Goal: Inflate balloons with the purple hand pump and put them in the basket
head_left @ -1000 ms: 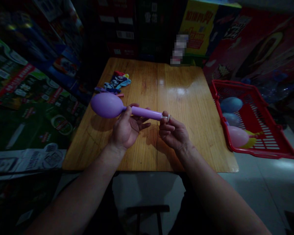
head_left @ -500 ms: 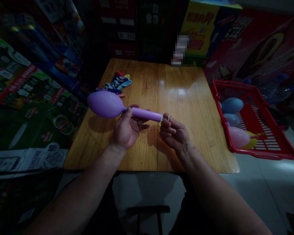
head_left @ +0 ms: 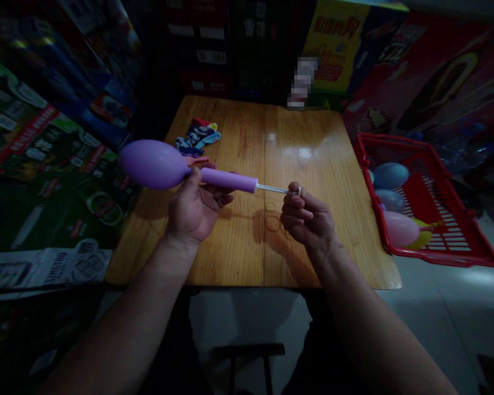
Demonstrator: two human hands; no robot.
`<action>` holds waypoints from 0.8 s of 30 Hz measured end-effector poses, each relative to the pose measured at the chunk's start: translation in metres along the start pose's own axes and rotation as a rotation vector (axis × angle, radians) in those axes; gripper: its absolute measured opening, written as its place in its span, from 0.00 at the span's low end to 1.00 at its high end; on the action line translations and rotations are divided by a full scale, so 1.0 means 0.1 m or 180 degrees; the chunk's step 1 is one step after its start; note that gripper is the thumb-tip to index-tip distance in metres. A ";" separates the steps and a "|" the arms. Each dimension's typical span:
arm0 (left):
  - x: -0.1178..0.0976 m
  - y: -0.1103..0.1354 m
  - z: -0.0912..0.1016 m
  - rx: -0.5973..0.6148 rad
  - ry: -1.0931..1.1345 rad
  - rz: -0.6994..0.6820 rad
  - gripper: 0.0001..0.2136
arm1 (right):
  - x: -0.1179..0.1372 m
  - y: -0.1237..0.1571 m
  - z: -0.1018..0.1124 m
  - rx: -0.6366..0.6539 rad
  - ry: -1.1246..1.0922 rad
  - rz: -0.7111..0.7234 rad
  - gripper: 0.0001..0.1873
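Note:
A purple balloon (head_left: 153,164), partly blown up, sits on the left end of a purple hand pump (head_left: 230,180). My left hand (head_left: 195,211) is closed around that joint, thumb pressed on the balloon's neck and fingers beneath the pump barrel. From the barrel's right end a thin pale rod (head_left: 272,188) sticks out. My right hand (head_left: 307,216) pinches the white handle at the rod's end. Under the hands, rubber bands (head_left: 273,223) lie on the wooden table (head_left: 230,263). Behind the balloon is a pile of flat, coloured balloons (head_left: 200,135).
A red basket (head_left: 448,258) at the table's right holds several blown-up balloons, among them a pink balloon (head_left: 400,229) and a blue balloon (head_left: 391,175). Green beer cartons (head_left: 57,214) stand along the left. A yellow box (head_left: 337,41) and dark cartons line the back.
My hands have moved apart, drawing the rod out of the pump barrel. The left hand, with balloon and pump, has shifted left; the right hand has moved right. Rubber bands now show between them.

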State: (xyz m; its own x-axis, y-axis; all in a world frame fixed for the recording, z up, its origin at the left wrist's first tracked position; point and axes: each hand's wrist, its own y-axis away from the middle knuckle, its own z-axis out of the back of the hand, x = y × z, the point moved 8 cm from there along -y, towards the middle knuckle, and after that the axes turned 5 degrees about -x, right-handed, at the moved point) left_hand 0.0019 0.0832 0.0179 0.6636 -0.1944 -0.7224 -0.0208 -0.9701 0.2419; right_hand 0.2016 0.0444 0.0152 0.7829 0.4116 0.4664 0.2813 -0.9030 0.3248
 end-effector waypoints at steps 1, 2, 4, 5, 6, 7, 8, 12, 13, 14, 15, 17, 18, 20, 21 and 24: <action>0.00 0.01 -0.01 0.0018 0.0015 -0.0005 0.18 | 0.01 0.00 0.01 0.0030 -0.0048 0.0013 0.11; 0.02 0.02 -0.02 0.0059 0.0022 0.0024 0.18 | -0.01 0.00 0.01 0.0054 -0.0103 -0.0003 0.11; 0.10 0.06 -0.08 0.0210 0.0009 0.0143 0.17 | -0.10 -0.03 0.02 0.0082 -0.0207 -0.0096 0.10; 0.14 0.08 -0.11 0.0280 -0.0011 0.0208 0.17 | -0.15 -0.05 0.02 0.0077 -0.0239 -0.0152 0.09; 0.19 0.10 -0.13 0.0325 -0.0034 0.0262 0.17 | -0.21 -0.07 0.02 0.0058 -0.0247 -0.0194 0.08; 0.22 0.10 -0.13 0.0336 -0.0051 0.0289 0.17 | -0.25 -0.09 0.02 0.0028 -0.0231 -0.0218 0.07; 0.24 0.10 -0.13 0.0316 -0.0060 0.0292 0.17 | -0.29 -0.11 0.03 -0.0008 -0.0200 -0.0230 0.06; 0.26 0.07 -0.08 0.0225 -0.0058 0.0258 0.17 | -0.36 -0.12 0.02 -0.0148 -0.0184 -0.0270 0.08; 0.26 0.07 -0.08 0.0217 -0.0056 0.0255 0.16 | -0.35 -0.12 0.02 -0.0176 -0.0221 -0.0285 0.09; 0.26 0.06 -0.08 0.0202 -0.0059 0.0260 0.16 | -0.34 -0.11 0.02 -0.0209 -0.0243 -0.0293 0.09; 0.25 0.06 -0.07 0.0176 -0.0064 0.0265 0.16 | -0.32 -0.10 0.03 -0.0251 -0.0230 -0.0294 0.10; 0.20 0.04 -0.06 0.0093 -0.0075 0.0251 0.17 | -0.23 -0.07 0.04 -0.0357 -0.0090 -0.0244 0.12; 0.16 0.03 -0.05 0.0046 -0.0079 0.0227 0.18 | -0.17 -0.06 0.04 -0.0408 0.0014 -0.0194 0.13; 0.05 0.01 -0.02 -0.0037 -0.0071 0.0127 0.20 | -0.04 -0.02 0.05 -0.0463 0.0206 -0.0038 0.14; 0.00 0.00 -0.01 -0.0071 -0.0058 0.0066 0.20 | 0.00 -0.01 0.05 -0.0467 0.0272 0.0045 0.14; -0.04 0.00 0.01 -0.0059 -0.0021 -0.0005 0.21 | 0.01 0.00 0.03 -0.0393 0.0270 0.0114 0.12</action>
State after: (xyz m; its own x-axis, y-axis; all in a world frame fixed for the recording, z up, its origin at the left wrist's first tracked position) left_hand -0.0010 0.0839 0.0199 0.6587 -0.1937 -0.7271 -0.0058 -0.9676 0.2526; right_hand 0.2040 0.0440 0.0133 0.7400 0.3931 0.5458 0.1795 -0.8974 0.4030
